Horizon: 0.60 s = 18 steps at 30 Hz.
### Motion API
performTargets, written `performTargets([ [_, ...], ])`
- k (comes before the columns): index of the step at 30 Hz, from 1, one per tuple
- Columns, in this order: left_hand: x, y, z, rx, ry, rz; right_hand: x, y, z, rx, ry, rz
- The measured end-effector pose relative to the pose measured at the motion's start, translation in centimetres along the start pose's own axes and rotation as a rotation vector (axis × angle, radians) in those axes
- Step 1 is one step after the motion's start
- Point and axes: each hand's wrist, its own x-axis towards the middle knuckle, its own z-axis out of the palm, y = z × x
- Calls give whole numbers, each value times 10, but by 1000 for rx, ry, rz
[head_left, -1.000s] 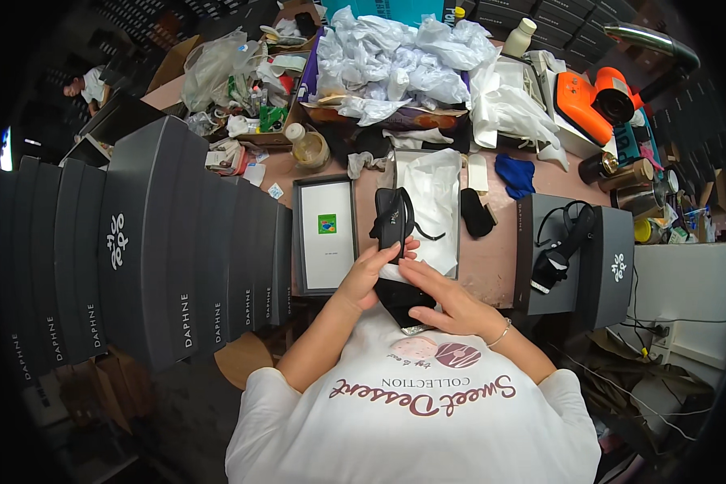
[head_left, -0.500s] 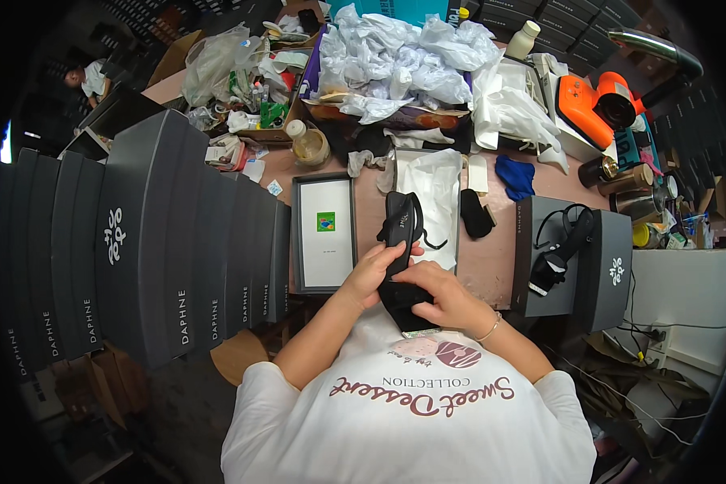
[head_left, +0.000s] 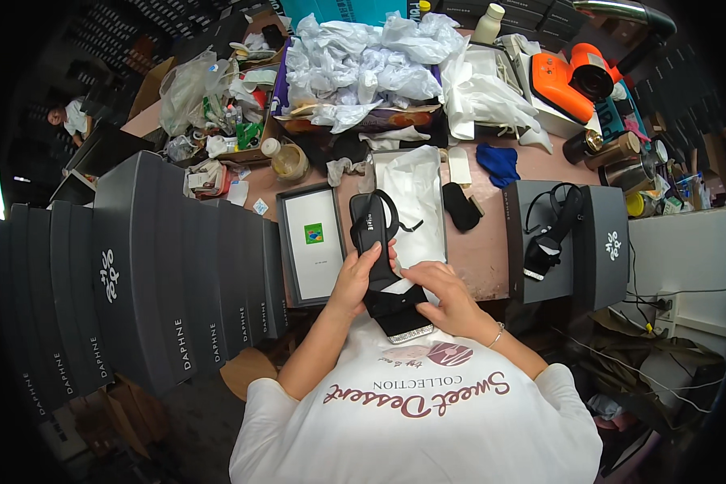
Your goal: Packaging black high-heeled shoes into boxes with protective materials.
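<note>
Black sandal [head_left: 377,242], long and narrow with thin straps looping off its far end, lies lengthwise between the person's two hands at the near edge of the pinkish tabletop [head_left: 484,258]. Its near end, edged with a sparkling strip [head_left: 411,332], sits close to the person's chest. The left hand [head_left: 353,278] curls around the sandal's left side, fingers closed on it. The right hand [head_left: 446,292] lies over the near part of the sandal, its fingers pressed flat against the sole rather than spread wide. Whether a second sandal lies under the first cannot be told.

Just beyond the hands stands an open box lined with white tissue paper [head_left: 415,198], and the sandal's far end overlaps that paper. Left of it lies a flat grey box lid [head_left: 312,242] with a white inside and a small green sticker. Further left runs a row of tall dark grey shoe boxes [head_left: 161,266]. To the right, well apart from the hands, another open grey box [head_left: 569,238] holds a second black strappy sandal [head_left: 550,234]. A small black pouch [head_left: 462,206] and a blue cloth [head_left: 498,164] lie on the tabletop behind, before a heap of crumpled white plastic bags [head_left: 363,60].
</note>
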Motion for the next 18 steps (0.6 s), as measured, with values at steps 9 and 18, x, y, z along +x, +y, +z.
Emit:
performTargets([
  [9,-5,-6,1,36,-12,-39,-5,1,0,179,-182,82],
  [18,-9,-8,3,48,4,-31,10,-1,-1,165,-279,-141],
])
